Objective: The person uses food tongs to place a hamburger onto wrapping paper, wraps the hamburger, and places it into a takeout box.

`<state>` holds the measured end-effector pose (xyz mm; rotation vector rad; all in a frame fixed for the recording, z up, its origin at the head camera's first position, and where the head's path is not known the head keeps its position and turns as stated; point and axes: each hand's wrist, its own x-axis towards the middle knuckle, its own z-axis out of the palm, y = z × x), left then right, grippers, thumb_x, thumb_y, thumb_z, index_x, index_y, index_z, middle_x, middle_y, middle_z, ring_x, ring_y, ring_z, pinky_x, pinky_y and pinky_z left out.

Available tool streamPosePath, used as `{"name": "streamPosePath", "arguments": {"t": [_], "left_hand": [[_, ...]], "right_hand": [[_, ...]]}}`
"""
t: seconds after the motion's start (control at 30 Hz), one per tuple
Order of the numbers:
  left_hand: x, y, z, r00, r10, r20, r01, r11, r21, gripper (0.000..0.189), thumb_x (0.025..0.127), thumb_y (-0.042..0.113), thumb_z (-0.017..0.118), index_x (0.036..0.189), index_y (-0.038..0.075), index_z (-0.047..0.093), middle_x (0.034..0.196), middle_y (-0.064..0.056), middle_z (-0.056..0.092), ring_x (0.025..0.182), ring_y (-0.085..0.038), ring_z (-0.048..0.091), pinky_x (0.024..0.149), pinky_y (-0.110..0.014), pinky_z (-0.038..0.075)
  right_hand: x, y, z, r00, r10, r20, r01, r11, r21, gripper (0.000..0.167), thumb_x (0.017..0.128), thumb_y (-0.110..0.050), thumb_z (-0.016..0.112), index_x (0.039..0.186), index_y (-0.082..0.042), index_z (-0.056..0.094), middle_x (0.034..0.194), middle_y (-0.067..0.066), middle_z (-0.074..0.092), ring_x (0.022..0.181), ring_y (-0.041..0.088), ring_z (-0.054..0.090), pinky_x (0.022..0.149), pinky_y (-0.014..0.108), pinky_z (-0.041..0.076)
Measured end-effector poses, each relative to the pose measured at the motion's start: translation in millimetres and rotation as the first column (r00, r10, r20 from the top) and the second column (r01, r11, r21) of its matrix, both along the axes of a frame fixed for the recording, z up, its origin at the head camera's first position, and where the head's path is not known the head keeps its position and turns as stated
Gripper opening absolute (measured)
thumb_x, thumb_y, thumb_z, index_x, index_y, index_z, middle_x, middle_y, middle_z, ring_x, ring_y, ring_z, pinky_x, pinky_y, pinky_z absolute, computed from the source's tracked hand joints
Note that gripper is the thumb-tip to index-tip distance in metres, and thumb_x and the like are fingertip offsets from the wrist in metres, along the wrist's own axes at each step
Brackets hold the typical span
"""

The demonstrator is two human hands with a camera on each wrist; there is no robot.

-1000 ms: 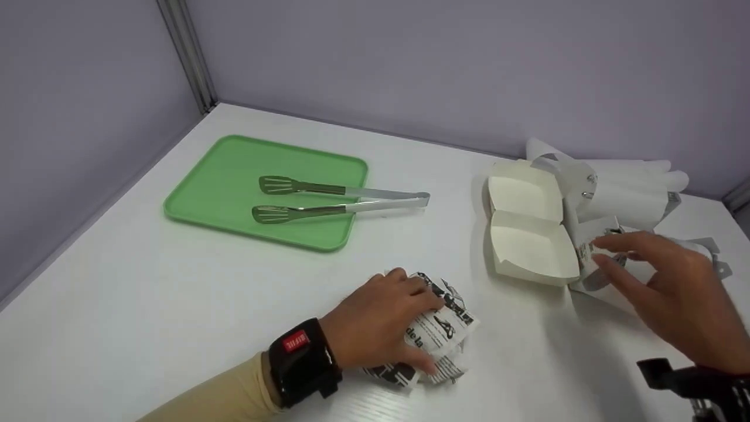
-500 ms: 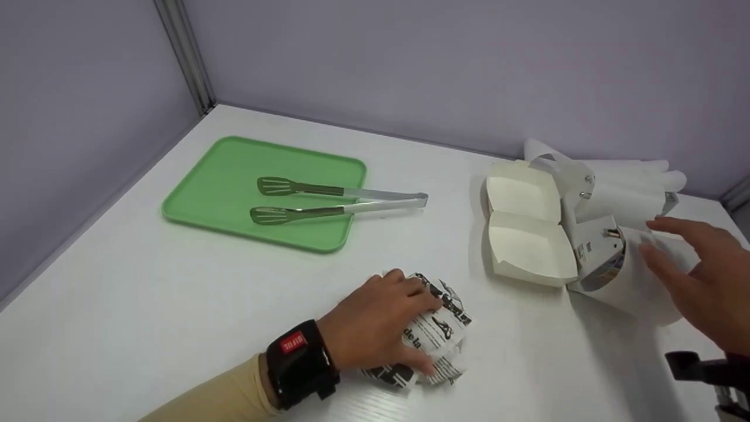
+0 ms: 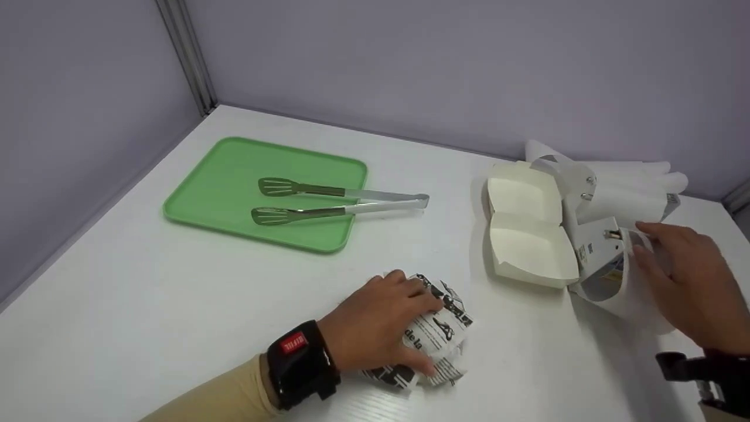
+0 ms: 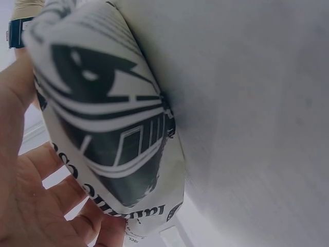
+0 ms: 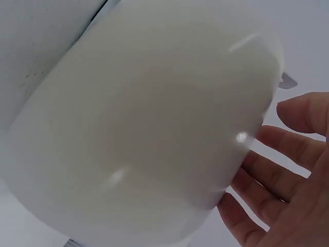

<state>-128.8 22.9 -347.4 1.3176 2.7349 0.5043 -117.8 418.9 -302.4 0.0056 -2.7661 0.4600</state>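
My left hand point(image 3: 375, 322) holds a crumpled bundle wrapped in newspaper-print paper point(image 3: 439, 331) against the white table. In the left wrist view the fingers curve along the far side of the wrapped bundle point(image 4: 110, 103); its contents are hidden. At the right, my right hand point(image 3: 691, 281) grips a white, tube-like holder point(image 3: 636, 299) near its rim. Up close in the right wrist view, the fingertips rest on the edge of the smooth white holder point(image 5: 154, 118). Coloured print shows inside its opening, beside a white riveted flap.
An open cream clamshell box point(image 3: 530, 246) stands left of the holder. Behind it lie more white rolled pieces point(image 3: 627, 187) with metal rivets. Tongs point(image 3: 345, 202) with slotted ends lie partly on a green tray point(image 3: 234, 170) at the back left.
My right hand first moved right, off the printed flap, then came onto the white holder. The holder has shifted and turned slightly. My left hand and the wrapped bundle stayed in place.
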Motion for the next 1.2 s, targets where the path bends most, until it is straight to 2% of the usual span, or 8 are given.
{"name": "streamPosePath", "arguments": {"t": [0.13, 0.27, 0.53, 0.63, 0.77, 0.87, 1.03, 1.2], "left_hand": [[-0.3, -0.2, -0.4, 1.0, -0.007, -0.013, 0.007, 1.0, -0.005, 0.077, 0.075, 0.07, 0.073, 0.137, 0.026, 0.06, 0.129, 0.006, 0.064, 0.109, -0.014, 0.054, 0.089, -0.033, 0.05], [-0.7, -0.2, -1.1, 1.0, -0.01, -0.019, 0.01, 1.0, -0.005, 0.077, 0.076, 0.07, 0.072, 0.137, 0.026, 0.06, 0.129, 0.006, 0.064, 0.109, -0.014, 0.054, 0.088, -0.031, 0.05], [-0.9, -0.3, -1.9, 1.0, -0.013, -0.007, 0.013, 1.0, 0.002, 0.078, 0.076, 0.07, 0.072, 0.139, 0.026, 0.059, 0.131, 0.005, 0.063, 0.111, -0.015, 0.054, 0.091, -0.033, 0.049], [-0.9, -0.5, -2.1, 1.0, -0.017, -0.008, 0.017, 1.0, 0.006, 0.078, 0.076, 0.07, 0.072, 0.139, 0.025, 0.059, 0.132, 0.005, 0.063, 0.112, -0.015, 0.054, 0.092, -0.034, 0.049], [-0.9, -0.6, -2.0, 1.0, -0.02, -0.009, 0.02, 1.0, 0.012, 0.078, 0.076, 0.07, 0.072, 0.139, 0.025, 0.059, 0.131, 0.005, 0.063, 0.112, -0.015, 0.054, 0.092, -0.034, 0.05], [-0.9, -0.4, -1.6, 1.0, -0.016, 0.002, 0.016, 1.0, 0.013, 0.079, 0.076, 0.07, 0.072, 0.139, 0.026, 0.059, 0.131, 0.005, 0.063, 0.112, -0.015, 0.054, 0.093, -0.035, 0.05], [-0.6, -1.1, -0.8, 1.0, -0.004, 0.026, 0.004, 1.0, 0.012, 0.078, 0.076, 0.07, 0.072, 0.139, 0.026, 0.059, 0.131, 0.006, 0.063, 0.111, -0.015, 0.053, 0.094, -0.037, 0.05], [-1.0, -2.9, -0.7, 1.0, -0.002, 0.017, 0.002, 1.0, 0.011, 0.078, 0.076, 0.071, 0.071, 0.139, 0.026, 0.059, 0.13, 0.006, 0.063, 0.109, -0.015, 0.053, 0.09, -0.034, 0.049]], "right_hand": [[0.1, -3.3, -1.4, 0.999, -0.038, -0.028, 0.038, 0.999, -0.008, 0.04, 0.104, -0.008, 0.052, 0.14, 0.01, 0.049, 0.137, 0.041, 0.039, 0.114, 0.056, 0.045, 0.088, 0.068, 0.041], [-0.3, -3.2, -3.4, 0.997, -0.07, 0.011, 0.07, 0.997, -0.03, 0.05, 0.106, -0.015, 0.049, 0.149, 0.007, 0.038, 0.15, 0.04, 0.024, 0.101, 0.054, 0.053, 0.088, 0.073, 0.034], [-4.7, 2.7, -11.8, 0.993, -0.01, 0.117, 0.018, 0.998, -0.067, 0.06, 0.109, -0.022, 0.038, 0.16, 0.0, 0.014, 0.161, 0.04, 0.002, 0.129, 0.071, 0.029, 0.096, 0.083, 0.028], [-4.3, 2.0, -14.0, 0.991, -0.025, 0.129, 0.035, 0.996, -0.076, 0.059, 0.111, -0.025, 0.031, 0.16, 0.002, 0.013, 0.158, 0.043, 0.007, 0.134, 0.071, 0.023, 0.1, 0.082, 0.024], [-2.4, -2.5, -12.7, 0.993, -0.101, 0.066, 0.103, 0.994, -0.024, 0.053, 0.111, -0.026, 0.033, 0.151, 0.009, 0.033, 0.149, 0.043, 0.03, 0.119, 0.061, 0.049, 0.101, 0.076, 0.033], [-0.2, -6.2, -8.4, 0.987, -0.159, -0.013, 0.16, 0.987, 0.023, 0.046, 0.109, -0.025, 0.042, 0.138, 0.01, 0.052, 0.138, 0.039, 0.049, 0.107, 0.053, 0.058, 0.098, 0.07, 0.039], [0.7, -13.3, -1.3, 0.957, -0.274, -0.092, 0.282, 0.955, 0.091, 0.038, 0.105, -0.025, 0.051, 0.121, 0.006, 0.065, 0.126, 0.034, 0.06, 0.113, 0.053, 0.058, 0.085, 0.064, 0.049], [-2.5, -15.9, -1.3, 0.948, -0.298, -0.115, 0.311, 0.944, 0.111, 0.035, 0.102, -0.021, 0.057, 0.122, 0.007, 0.064, 0.115, 0.033, 0.058, 0.093, 0.049, 0.06, 0.058, 0.043, 0.048]]}}
